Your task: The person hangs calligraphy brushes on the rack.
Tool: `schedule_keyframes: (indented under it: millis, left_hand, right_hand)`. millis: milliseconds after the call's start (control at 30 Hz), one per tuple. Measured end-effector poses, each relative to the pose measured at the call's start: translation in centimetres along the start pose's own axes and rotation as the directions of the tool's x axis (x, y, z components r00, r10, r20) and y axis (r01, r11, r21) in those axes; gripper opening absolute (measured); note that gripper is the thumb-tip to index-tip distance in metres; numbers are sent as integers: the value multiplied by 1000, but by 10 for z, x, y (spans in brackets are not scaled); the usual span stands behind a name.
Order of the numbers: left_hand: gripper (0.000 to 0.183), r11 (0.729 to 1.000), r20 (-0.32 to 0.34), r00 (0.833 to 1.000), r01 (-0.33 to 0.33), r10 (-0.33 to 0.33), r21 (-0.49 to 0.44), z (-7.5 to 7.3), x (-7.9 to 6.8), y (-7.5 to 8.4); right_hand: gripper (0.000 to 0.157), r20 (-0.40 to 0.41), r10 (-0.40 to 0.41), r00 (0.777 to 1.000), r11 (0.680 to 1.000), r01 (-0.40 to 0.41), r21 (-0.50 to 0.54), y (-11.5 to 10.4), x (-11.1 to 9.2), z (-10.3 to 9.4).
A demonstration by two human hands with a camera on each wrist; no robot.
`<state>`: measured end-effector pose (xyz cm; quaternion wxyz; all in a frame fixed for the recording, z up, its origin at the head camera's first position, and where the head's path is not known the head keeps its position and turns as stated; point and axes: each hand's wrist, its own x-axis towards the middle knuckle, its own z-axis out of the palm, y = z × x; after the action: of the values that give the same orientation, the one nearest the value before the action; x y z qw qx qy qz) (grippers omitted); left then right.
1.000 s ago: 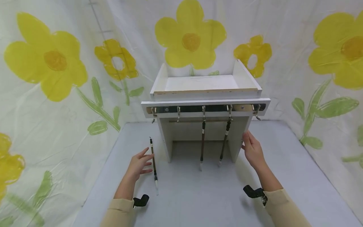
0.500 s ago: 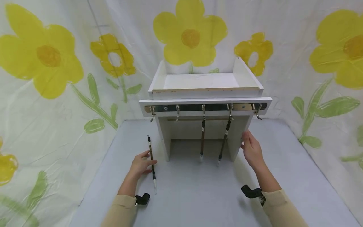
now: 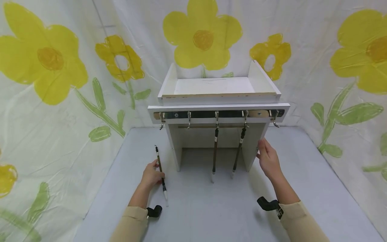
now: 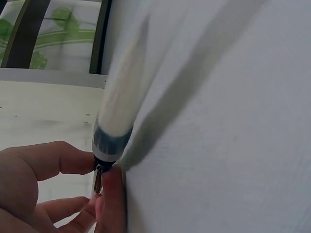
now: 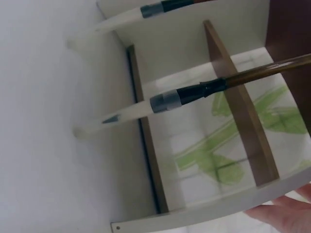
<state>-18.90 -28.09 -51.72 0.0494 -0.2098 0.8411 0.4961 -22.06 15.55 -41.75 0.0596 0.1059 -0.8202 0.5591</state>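
Beige sleeves [image 3: 303, 220] end beside black, bent wrist cameras [image 3: 267, 204].

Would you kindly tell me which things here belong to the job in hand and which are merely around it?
Apparently part of the job:
Calligraphy brush, pinched in the left hand
Left hanging brush
Right hanging brush
Hook rail
White shelf unit, touched by the right hand

Apparently just surroundings:
Flower-patterned backdrop
Table
Left wrist camera
Right wrist camera

White, creased sheeting [image 3: 151, 20] hangs left, far and right — all big yellow flowers [image 3: 203, 40] and green stems [image 3: 104, 117] — around a pale, softly lit tabletop [image 3: 205, 215].
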Motion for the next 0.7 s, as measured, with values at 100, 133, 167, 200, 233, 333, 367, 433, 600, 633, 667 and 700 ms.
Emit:
schedule_keyframes:
  millis: [100, 133, 167, 200, 233, 333, 367, 433, 600, 633, 667, 700]
  left_hand:
    - [91, 999, 17, 1000, 13, -12, -38, -2, 0, -1]
    - [92, 998, 26, 999, 22, -21, -62, -3, -1, -2]
    - [92, 997, 31, 999, 28, -25, -78, -4, -2, -2]
    - [92, 995, 36, 999, 33, -30, -94, -5, -2, -3]
    - [92, 993, 39, 999, 40, -36, -110, -6, -3, -3]
    - [91, 984, 50, 997, 63, -56, -167, -9, -5, -4]
    - [92, 979, 54, 996, 74, -65, -187, -10, -6, -4]
    - [92, 969, 66, 995, 90, -77, -229, -11, -9, -4]
    - [92, 939, 106, 993, 90, -58, -332, -13, -15, -4]
    - [92, 935, 113, 993, 83, -46, -346, -13, -16, -4]
    - [92, 932, 118, 992, 75, -35, -354, -13, -17, -3]
    - [91, 931, 123, 992, 68, -25, -360, -13, -17, -3]
  right_hand:
    - [56, 1, 2, 1000, 1000, -2, -4, 8, 3, 0]
    - [55, 0, 3, 1000, 1000, -3, -6, 13, 5, 0]
    - [55, -1, 3, 1000, 1000, -3, -6, 19, 7, 0]
    - [55, -1, 2, 1000, 1000, -2, -5, 24, 8, -1]
    - [55, -1, -1, 1000, 1000, 1, -4, 28, 11, -1]
    - [55, -2, -5, 1000, 1000, 5, 15, 38, 14, -1]
    - [55, -1, -3, 1000, 1000, 3, 21, 39, 14, -1]
    - [55, -1, -2, 1000, 1000, 2, 31, 40, 13, 0]
    - [55, -5, -19, 1000, 999, 19, 34, 36, 10, 0]
    - [55, -7, -25, 1000, 999, 25, 32, 35, 10, 0]
    - [55, -9, -29, 1000, 999, 29, 30, 35, 10, 0]
    - [55, -11, -34, 999, 999, 34, 27, 34, 10, 0]
